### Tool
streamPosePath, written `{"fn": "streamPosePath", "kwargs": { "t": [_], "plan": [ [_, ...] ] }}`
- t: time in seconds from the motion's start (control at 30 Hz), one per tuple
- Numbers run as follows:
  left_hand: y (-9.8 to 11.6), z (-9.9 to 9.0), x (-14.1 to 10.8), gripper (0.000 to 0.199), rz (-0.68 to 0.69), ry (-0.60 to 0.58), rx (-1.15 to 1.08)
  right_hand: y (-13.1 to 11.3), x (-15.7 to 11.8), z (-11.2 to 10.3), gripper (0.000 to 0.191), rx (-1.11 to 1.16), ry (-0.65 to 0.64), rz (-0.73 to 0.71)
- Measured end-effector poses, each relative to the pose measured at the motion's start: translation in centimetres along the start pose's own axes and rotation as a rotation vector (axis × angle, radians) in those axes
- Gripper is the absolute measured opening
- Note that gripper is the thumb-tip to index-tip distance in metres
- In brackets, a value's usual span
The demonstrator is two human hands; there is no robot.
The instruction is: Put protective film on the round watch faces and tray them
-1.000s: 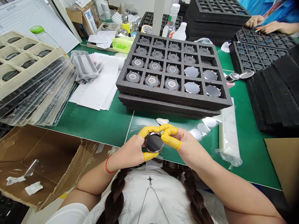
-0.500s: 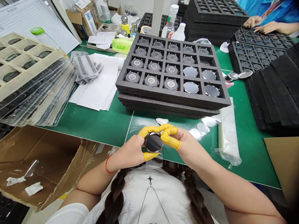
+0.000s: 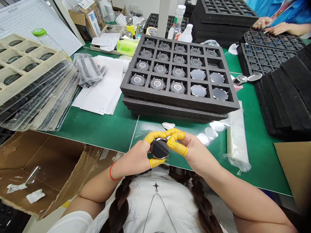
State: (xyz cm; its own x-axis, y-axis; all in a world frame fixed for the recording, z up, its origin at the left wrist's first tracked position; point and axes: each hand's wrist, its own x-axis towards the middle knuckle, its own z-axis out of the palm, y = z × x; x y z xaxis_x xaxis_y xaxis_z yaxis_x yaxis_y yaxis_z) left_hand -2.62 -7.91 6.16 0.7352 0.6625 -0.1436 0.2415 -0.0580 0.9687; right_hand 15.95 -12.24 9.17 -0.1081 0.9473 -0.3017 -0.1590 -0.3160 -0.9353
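Watch (image 3: 160, 148): in the head view, it is held screen up over the near edge of the table (image 3: 102, 126), close to the person's body. The dark screen is tilted toward the wearer.

Left hand (image 3: 136, 158): closed on the watch, with fingers around the upper left rim and the thumb at the lower rim. Right hand (image 3: 198, 152): thumb and index finger drawn narrow, tips at the upper right rim. Whether they pinch anything thin cannot be told. Both hands wear yellow finger covers (image 3: 178, 149).

Foam tray (image 3: 179, 98): on a stack beyond the hands, toward the far edge of the table. In its two nearest rows, the three left compartments of each hold units with ringed faces up; the two right ones hold units with plain grey faces up.

Disc strip (image 3: 210, 133): on the table, just beside the near right corner of the foam tray. Wrapped pack (image 3: 236, 142): right of the disc strip. Papers (image 3: 100, 87): left of the foam tray. Plastic trays (image 3: 29, 71): stacked at the left end of the table. Carton (image 3: 36, 155): below the near left edge. Co-worker's hands (image 3: 277, 28): over another foam tray, far right corner.
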Motion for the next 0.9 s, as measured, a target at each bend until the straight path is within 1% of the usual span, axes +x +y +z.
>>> {"fn": "streamPosePath", "kwargs": {
  "t": [0.17,0.23,0.27,0.33,0.4,0.43,0.5,0.57,0.6,0.67,0.73,0.9],
  "plan": [
    [-0.1,0.0,0.0,0.053,0.006,0.005,0.031,0.3,0.0,-0.2,0.022,-0.046,-0.001,-0.016],
    [-0.2,0.0,-0.1,0.051,0.006,0.01,0.057,0.4,0.1,-0.4,0.018,-0.145,0.017,-0.057],
    [-0.2,0.0,-0.1,0.05,0.003,0.013,0.067,0.5,0.1,-0.5,0.015,-0.221,0.05,-0.105],
    [-0.2,0.0,-0.1,0.05,-0.004,0.022,0.08,0.6,0.0,-0.7,0.009,-0.381,0.159,-0.24],
    [-0.1,0.0,0.0,0.05,-0.012,0.029,0.076,0.8,-0.1,-0.9,0.018,-0.476,0.259,-0.336],
    [0.0,-0.1,0.0,0.049,-0.017,0.034,0.063,0.9,-0.2,-0.9,0.023,-0.492,0.276,-0.348],
    [0.1,0.0,0.1,0.049,-0.012,0.035,0.038,1.3,-0.3,-0.7,0.032,-0.512,0.245,-0.327],
    [0.2,0.1,0.2,0.051,0.002,0.029,0.022,1.6,-0.3,-0.4,0.036,-0.549,0.176,-0.293],
    [0.3,0.1,0.2,0.052,0.002,0.021,0.02,1.8,-0.2,-0.2,0.036,-0.571,0.138,-0.273],
    [0.3,0.3,0.3,0.052,-0.016,0.003,0.028,1.9,0.0,0.2,0.029,-0.582,0.067,-0.221],
    [0.2,0.4,0.4,0.051,-0.037,-0.002,0.044,1.9,0.3,0.3,0.023,-0.519,0.008,-0.153],
    [0.0,0.6,0.5,0.051,-0.02,0.022,0.057,2.0,1.0,0.0,0.029,-0.21,-0.09,-0.015]
  ]
}}
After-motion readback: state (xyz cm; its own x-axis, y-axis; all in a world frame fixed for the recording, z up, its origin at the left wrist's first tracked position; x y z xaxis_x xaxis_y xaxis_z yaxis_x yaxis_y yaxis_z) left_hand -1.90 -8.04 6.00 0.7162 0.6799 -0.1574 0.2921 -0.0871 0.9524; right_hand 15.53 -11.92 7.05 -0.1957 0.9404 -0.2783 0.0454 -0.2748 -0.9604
